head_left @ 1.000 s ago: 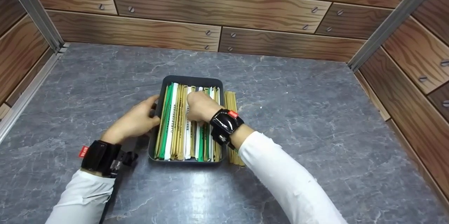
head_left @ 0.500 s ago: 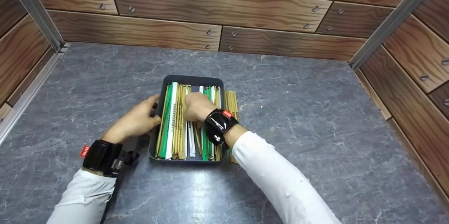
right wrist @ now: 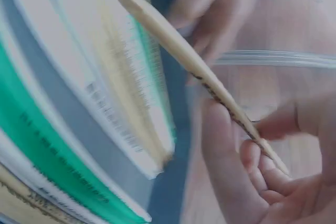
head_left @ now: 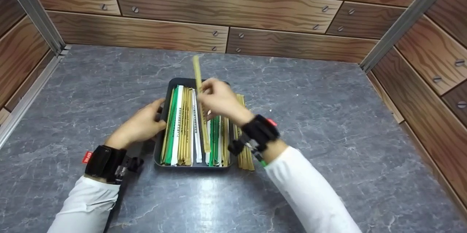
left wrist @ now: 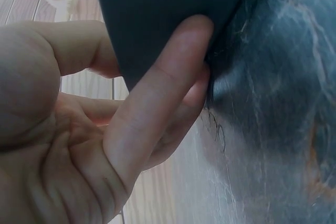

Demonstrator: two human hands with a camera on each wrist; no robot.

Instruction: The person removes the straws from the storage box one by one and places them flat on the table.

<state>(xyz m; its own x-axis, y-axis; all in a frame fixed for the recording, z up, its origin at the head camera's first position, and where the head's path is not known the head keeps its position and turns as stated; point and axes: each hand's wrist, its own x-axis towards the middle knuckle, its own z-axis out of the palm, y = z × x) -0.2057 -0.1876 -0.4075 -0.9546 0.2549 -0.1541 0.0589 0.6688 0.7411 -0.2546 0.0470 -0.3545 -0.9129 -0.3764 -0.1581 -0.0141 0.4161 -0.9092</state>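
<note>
A dark rectangular tray (head_left: 182,80) holds long slim paper stick packets in tan, green and white. My left hand (head_left: 146,123) rests at the tray's left side; in the left wrist view its extended fingers (left wrist: 157,87) touch the outer wall. Above the tray, my right hand (head_left: 220,98) pinches one tan stick packet (head_left: 197,72) between thumb and fingers. That packet is tilted, its far end reaching past the tray's back rim. Dark print shows along it in the right wrist view. Beneath it, a white packet (head_left: 197,130) lies beside a bare strip of tray floor.
More tan packets (head_left: 247,152) lie on the grey marbled table (head_left: 321,127), along the tray's right side. Wood-patterned panels (head_left: 175,6) stand at the back and both sides, joined by metal corner posts (head_left: 408,25).
My right hand has risen from among the packets, turned, and lifted a tan packet out of the row. A gap in the tray's middle has opened. My left hand has stayed put.
</note>
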